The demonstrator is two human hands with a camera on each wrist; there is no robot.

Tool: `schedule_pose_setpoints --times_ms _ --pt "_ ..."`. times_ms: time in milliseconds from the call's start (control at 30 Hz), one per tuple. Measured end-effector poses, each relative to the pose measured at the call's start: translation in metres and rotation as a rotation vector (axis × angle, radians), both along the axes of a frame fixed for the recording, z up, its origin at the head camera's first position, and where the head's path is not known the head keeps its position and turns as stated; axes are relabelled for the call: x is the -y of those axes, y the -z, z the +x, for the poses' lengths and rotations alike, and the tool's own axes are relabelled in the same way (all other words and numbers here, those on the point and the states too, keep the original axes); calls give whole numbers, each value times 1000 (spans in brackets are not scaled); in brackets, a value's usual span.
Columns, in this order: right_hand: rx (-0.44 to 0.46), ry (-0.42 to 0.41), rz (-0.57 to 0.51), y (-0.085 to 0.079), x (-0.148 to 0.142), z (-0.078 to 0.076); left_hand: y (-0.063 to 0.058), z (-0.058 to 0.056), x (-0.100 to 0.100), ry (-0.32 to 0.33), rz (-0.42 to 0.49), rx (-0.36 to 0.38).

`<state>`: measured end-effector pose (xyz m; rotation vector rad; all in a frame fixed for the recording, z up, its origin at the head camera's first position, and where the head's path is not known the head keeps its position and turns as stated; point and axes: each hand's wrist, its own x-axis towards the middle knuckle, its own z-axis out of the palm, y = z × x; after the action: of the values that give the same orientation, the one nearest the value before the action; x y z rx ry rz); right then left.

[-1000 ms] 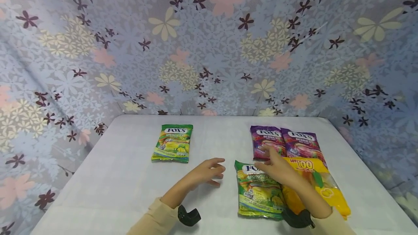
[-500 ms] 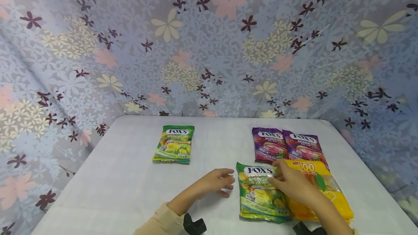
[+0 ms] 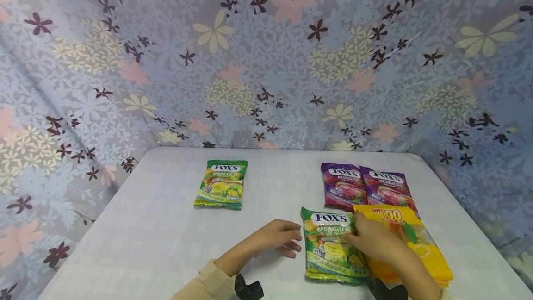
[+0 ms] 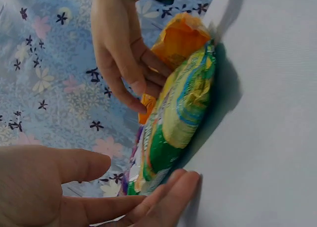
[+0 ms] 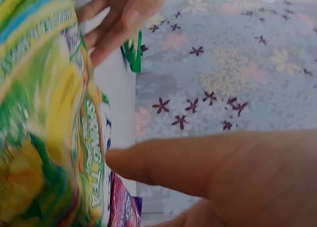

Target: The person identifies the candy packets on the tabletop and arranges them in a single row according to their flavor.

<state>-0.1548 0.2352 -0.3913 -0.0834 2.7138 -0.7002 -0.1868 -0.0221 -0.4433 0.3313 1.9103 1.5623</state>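
A green Fox's Spring Tea candy bag [image 3: 329,258] lies flat at the front of the table, right of centre. My right hand [image 3: 376,240] is at its right edge, thumb against the bag's face. The other fingers reach down between it and a yellow Lot 100 candy bag [image 3: 430,260], their tips partly hidden. In the right wrist view, the thumb [image 5: 163,162] is by the green bag's top end. Just off the bag's left edge, my left hand [image 3: 276,237] has relaxed fingers and holds nothing; the left wrist view shows its spread thumb and fingers [image 4: 163,202].
Two purple Fox's Berries bags [image 3: 343,186] lie side by side behind, the right one partly under the yellow bag. Another green Spring Tea bag [image 3: 220,184] lies farther back on the left. Floral fabric [image 3: 266,59] walls the white table [image 3: 166,226] at the back and sides.
My right hand has come down from above the bags to the green bag's right edge. The left hand has moved right, closer to the bag. The yellow bag has shifted slightly.
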Motion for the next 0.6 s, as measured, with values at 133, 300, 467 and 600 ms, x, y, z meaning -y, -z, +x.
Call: schedule_pose_setpoints --times_ms 133,300,467,600 --pt "18 -27 -54 4 -6 -5 2 2 -2 3 13 14" --pt "84 -19 -153 6 -13 -13 3 2 -2 -2 25 9" --pt "128 -34 -248 11 -17 -18 3 3 -3 -6 39 14" --pt "171 -35 -306 12 -18 -20 5 2 -2 -22 44 15"
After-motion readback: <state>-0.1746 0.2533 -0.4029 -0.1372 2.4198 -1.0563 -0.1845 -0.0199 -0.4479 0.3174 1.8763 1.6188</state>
